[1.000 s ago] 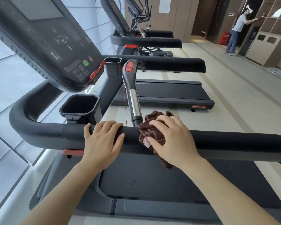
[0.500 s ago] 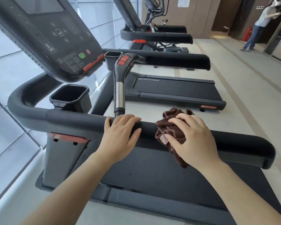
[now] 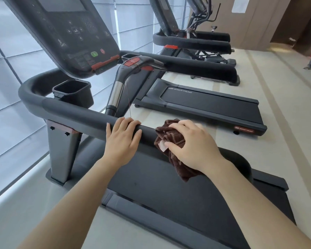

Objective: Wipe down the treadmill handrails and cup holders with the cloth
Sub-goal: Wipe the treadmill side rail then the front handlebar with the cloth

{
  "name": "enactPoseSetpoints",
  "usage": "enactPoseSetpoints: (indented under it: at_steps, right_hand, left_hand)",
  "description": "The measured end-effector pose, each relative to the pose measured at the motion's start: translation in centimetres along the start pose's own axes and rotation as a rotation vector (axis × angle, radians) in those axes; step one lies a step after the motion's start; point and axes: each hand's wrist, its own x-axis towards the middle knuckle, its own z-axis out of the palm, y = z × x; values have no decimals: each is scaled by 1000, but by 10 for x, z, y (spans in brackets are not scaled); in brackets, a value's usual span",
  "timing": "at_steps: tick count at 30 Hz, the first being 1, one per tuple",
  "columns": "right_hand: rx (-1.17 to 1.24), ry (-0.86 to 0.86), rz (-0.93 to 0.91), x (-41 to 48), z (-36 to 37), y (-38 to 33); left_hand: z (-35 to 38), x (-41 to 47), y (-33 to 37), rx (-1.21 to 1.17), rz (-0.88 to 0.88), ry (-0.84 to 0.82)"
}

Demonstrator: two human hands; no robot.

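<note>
Cloth (image 3: 169, 141) on handrail (image 3: 75, 112), right of left hand (image 3: 122, 141); cup holder (image 3: 71, 90) behind.

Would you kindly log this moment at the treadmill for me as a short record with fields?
left hand: rests on the handrail, fingers draped over its top
right hand: holds the cloth against the handrail, beside the left hand
cloth: brown, bunched, one end hanging below the rail
cup holder: black, below the console, no hand on it
stage: handrail being wiped; cup holder not yet reached
</note>
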Motion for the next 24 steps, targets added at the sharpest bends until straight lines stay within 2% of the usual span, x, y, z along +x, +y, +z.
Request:
enactPoseSetpoints:
  at_steps: [6,12,15,19,24]
  right_hand:
    - [-17,8,-37,3,-4,11]
    - [87,-127,-43,35,0,-1]
    - [106,-76,-90,18,-2,5]
    - [14,16,-160,-7,-2,18]
    - [85,-68,-135,22,-2,8]
  left_hand:
    - [7,-3,8,25,-44,27]
    - [9,-4,8,56,-47,23]
    - [10,-5,6,55,-29,39]
    - [17,-4,3,34,-22,92]
    - [25,-2,2,21,-40,143]
